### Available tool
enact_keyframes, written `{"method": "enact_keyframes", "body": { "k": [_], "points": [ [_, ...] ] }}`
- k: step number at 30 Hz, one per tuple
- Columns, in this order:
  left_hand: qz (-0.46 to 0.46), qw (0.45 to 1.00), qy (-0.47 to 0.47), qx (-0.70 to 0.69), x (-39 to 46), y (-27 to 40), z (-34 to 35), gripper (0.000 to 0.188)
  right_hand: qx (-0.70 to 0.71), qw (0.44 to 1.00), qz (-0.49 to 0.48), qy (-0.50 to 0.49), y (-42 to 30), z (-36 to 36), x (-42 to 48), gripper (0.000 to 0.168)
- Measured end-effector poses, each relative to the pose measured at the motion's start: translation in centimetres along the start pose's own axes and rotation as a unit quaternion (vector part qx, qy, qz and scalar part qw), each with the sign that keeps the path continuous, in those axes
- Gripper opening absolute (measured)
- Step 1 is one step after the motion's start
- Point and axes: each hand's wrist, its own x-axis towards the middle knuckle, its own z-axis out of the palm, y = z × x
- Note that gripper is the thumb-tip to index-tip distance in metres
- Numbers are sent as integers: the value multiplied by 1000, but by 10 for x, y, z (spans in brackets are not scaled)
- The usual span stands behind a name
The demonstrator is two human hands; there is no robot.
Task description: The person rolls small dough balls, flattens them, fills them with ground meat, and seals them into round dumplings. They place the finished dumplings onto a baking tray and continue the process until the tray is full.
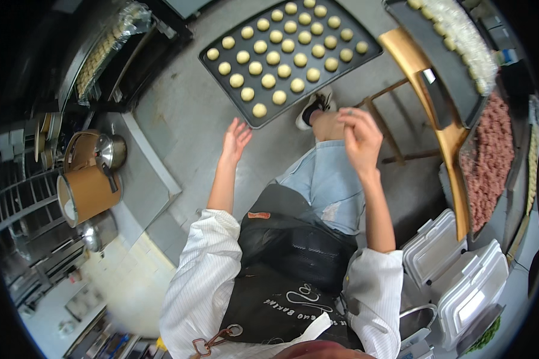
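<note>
A dark baking tray (269, 51) with rows of pale round dough balls (288, 45) lies before me, low down above the floor; what holds it up is hidden. My left hand (236, 140) is beside the tray's near corner, palm turned up and fingers apart; whether a fingertip touches the rim, I cannot tell. To the right, my right hand (360, 137) is raised over my leg with its fingers curled, away from the tray. No object shows in it, but whether thumb and fingers meet is unclear.
At right, a wooden chair (449, 134) stands by a tray of film-covered dough (453, 58) and a tray of pinkish crumbly food (487, 166). White lidded bins (469, 296) stand lower right. A cardboard drum (90, 197) and a rack tray (105, 54) are at left.
</note>
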Motion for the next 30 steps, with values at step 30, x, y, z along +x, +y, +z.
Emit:
{"method": "enact_keyframes", "body": {
  "k": [30],
  "points": [
    [190, 962, 85, 175, 41, 3, -5, 31, -65, 997, -22, 44, 43, 10, 4, 26]
  ]
}}
